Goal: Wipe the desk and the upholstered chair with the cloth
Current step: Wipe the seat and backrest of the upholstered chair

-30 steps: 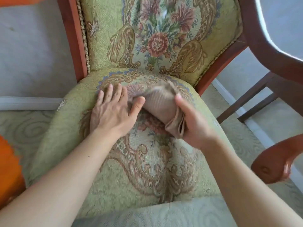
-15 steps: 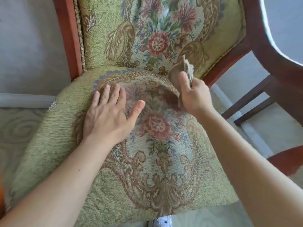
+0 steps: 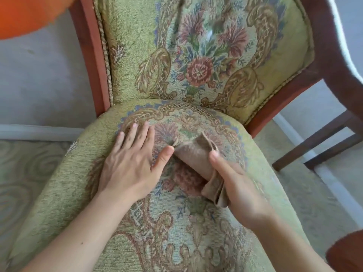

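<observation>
The person leans over the chair (image 3: 198,238), both forearms reaching down onto its green, flower-patterned seat. The left hand (image 3: 129,165) lies flat on the cushion, palm down, fingers spread a little and pointing toward the backrest (image 3: 198,55), the thumb stuck out to the side so its tip touches the edge of the cloth (image 3: 198,160). The right hand (image 3: 237,191) is closed around that cloth: a tan, folded rag bunched into a thick roll, the thumb laid over the top and the other fingers tucked beneath where I cannot see them. The cloth rests on the middle of the seat, over the woven flower, with one folded end poking up toward the backrest and the other end hanging out by the right palm.

The backrest stands upright behind the seat, framed in reddish wood (image 3: 92,61). To the right, a darker wooden frame (image 3: 334,61) stands beside the chair, its lower rails crossing above a pale carpet (image 3: 29,173). A white baseboard (image 3: 39,131) runs along the wall at the left.
</observation>
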